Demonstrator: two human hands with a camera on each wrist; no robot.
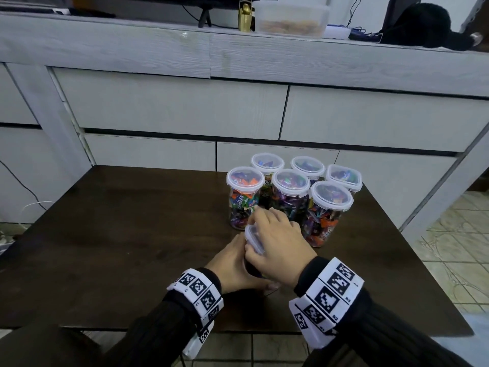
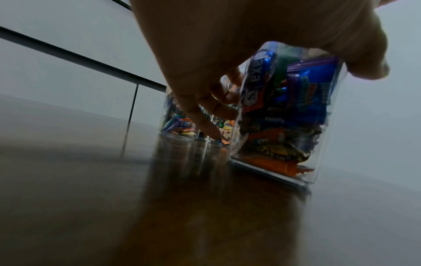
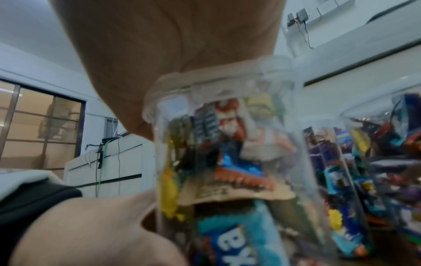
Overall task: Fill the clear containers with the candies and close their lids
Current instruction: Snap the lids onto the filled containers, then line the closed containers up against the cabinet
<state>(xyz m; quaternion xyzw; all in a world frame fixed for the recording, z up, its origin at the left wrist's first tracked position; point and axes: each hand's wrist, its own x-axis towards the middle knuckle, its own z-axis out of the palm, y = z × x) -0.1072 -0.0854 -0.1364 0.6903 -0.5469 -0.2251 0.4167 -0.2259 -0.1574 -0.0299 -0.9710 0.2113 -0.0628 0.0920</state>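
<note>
Near the front middle of the dark table [image 1: 111, 234]: one clear jar [image 2: 282, 115], full of wrapped candies [image 3: 230, 158], standing on its base. Left hand [image 1: 232, 263] curled around the jar's side from 9 o'clock, fingers bent behind the wall. Right hand [image 1: 275, 242] laid over the top, palm down on the lid [image 1: 252, 241], fingers bent over the rim; whether the lid is fully clipped, cannot tell. At 12 o'clock from this jar, just beside it: six more jars [image 1: 291, 186] with lids on, filled with candies, grouped close together. Beyond them, pale grey drawers [image 1: 169, 104].
</note>
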